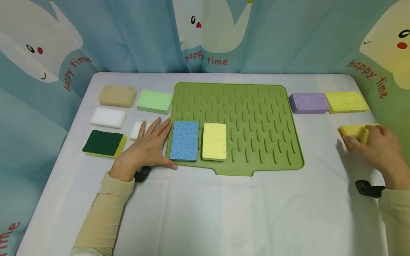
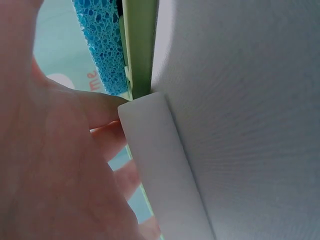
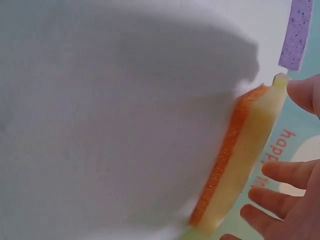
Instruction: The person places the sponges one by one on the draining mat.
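Right grip [image 1: 381,147]: thumb and fingers positioned about a yellow-and-orange sponge [image 1: 348,130] at the right side of the tabletop [image 1: 256,213], orange layer [image 3: 225,155] facing down; whether the fingers pinch the sponge cannot be told. Left grip [image 1: 144,147]: wide, fingers spread at the left edge of the green mat [image 1: 256,117], thumb at its near left corner. A small white sponge [image 1: 136,130] lies just beside the left grip, partly covered in the head view. On the mat, next to the left grip: blue sponge [image 1: 184,141], then, across a narrow gap, pale yellow sponge [image 1: 214,141]. Left of the mat: light green sponge [image 1: 154,102] near the edge; farther left, from far to near, beige sponge [image 1: 117,95], white block [image 1: 109,117] and green-and-yellow scouring pad [image 1: 104,143]. Right of the mat: purple sponge [image 1: 309,103], with a bright yellow sponge [image 1: 347,102] just beside it. Perimeter: printed curtain [image 1: 278,39]
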Demonstrator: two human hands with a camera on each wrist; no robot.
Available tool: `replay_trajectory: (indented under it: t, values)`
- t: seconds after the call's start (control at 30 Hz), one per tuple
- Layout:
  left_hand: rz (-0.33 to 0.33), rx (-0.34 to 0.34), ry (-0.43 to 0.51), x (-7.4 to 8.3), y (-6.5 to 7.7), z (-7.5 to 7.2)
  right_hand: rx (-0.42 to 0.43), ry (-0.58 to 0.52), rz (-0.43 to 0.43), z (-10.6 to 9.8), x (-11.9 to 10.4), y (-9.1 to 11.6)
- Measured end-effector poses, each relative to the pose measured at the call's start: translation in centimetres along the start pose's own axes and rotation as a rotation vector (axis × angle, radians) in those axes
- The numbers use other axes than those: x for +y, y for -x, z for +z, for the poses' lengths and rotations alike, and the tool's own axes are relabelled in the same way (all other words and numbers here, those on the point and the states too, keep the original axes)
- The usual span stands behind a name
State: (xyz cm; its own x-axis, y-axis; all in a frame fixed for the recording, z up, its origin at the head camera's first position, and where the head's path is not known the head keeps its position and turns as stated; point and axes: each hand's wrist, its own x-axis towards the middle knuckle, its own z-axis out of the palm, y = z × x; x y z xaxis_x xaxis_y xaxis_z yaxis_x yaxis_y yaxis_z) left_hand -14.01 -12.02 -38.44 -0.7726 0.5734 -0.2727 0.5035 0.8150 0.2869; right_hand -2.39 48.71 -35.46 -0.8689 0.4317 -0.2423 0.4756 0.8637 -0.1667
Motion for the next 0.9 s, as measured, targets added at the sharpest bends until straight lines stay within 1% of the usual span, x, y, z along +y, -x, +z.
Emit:
replay_trajectory:
  t: [0.13,0.3,0.47,0.57,0.9]
  values:
    - [0.000,-0.001,0.008,0.0,0.1,0.1,0.007,0.005,0.004,0.1,0.6,-0.5]
    - [0.000,-0.001,0.007,0.0,0.1,0.1,0.007,-0.012,0.019,0.4,1.1,-0.5]
    - [0.001,0.011,-0.005,0.0,0.0,0.2,0.011,-0.027,0.027,0.5,1.1,-0.6]
    - [0.002,0.014,-0.008,0.0,0.0,0.2,-0.006,-0.029,0.048,0.4,0.9,-0.8]
    - [-0.005,0.000,0.000,0.0,-0.1,0.1,-0.008,-0.014,0.105,0.5,1.0,-1.6]
